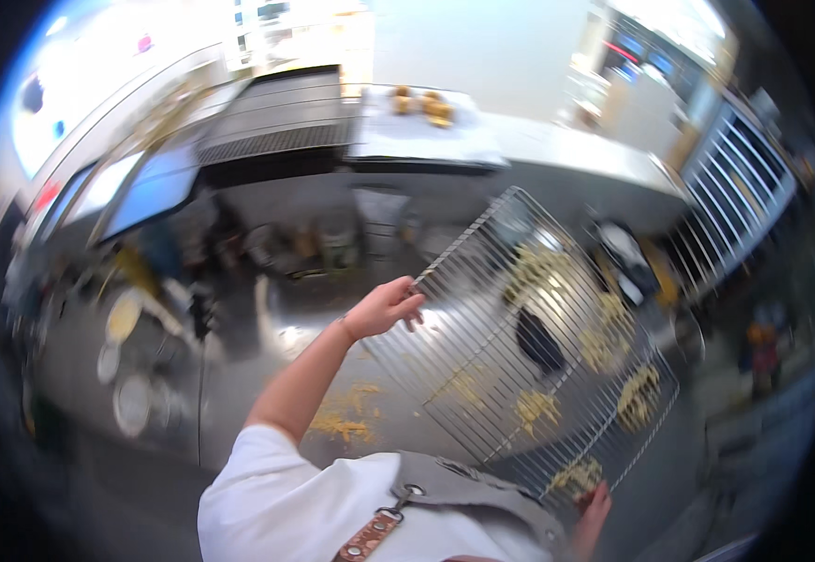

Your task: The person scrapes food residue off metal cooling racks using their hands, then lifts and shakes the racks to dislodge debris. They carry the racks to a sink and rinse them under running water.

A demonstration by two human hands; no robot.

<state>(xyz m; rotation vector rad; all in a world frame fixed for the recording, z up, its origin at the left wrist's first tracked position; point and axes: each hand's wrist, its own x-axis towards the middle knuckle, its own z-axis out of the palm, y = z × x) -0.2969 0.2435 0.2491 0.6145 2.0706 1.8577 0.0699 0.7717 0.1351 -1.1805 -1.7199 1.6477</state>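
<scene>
A large wire cooling rack (465,233) slants over the steel worktable (253,407). My left hand (385,307) grips its left edge, the arm stretched forward. At the rack's near end, close to my apron, my right hand (593,500) holds the edge, partly cut off by my body. Pale yellow clumps of shredded food (637,397) show among the wires; for several, I cannot tell whether they lie on the rack or beneath it. A dark object (539,341) is visible through the bars. Loose yellow shreds (340,421) lie on the table left of the rack.
On a raised counter ahead, several browned round items (430,105) sit on white paper (386,137). Round containers (133,404) stand on the left of the table. A slatted rack (741,186) is at far right. Items beneath the counter are blurred.
</scene>
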